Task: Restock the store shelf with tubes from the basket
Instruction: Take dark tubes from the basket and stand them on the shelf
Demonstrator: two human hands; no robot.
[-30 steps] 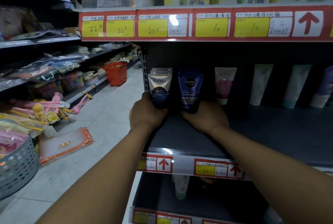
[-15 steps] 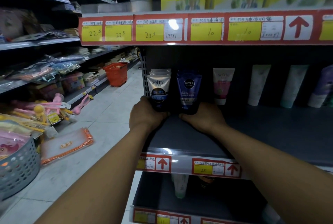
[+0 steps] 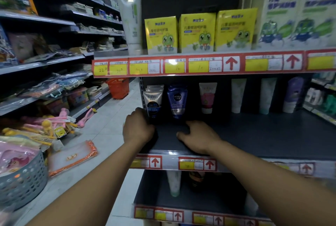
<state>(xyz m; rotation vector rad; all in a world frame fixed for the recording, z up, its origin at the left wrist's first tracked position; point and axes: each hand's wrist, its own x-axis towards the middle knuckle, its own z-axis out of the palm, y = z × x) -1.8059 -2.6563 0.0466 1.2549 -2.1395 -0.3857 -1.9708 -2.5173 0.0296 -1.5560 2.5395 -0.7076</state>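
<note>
Now both hands hold nothing: left hand loosely curled beside the grey-and-blue Softto tube at centre frame, right hand spread on the dark shelf, probably since the tubes stand upright unaided.

Three yellow boxes with a green cartoon figure stand in a row on the upper level — a tall pale carton to their right. An orange basket sits on the aisle floor; pink and yellow toys crowd the left racks.

On the shelf, the Softto tube stands left of the Nivea tube; the basket sits far left on the floor.
</note>
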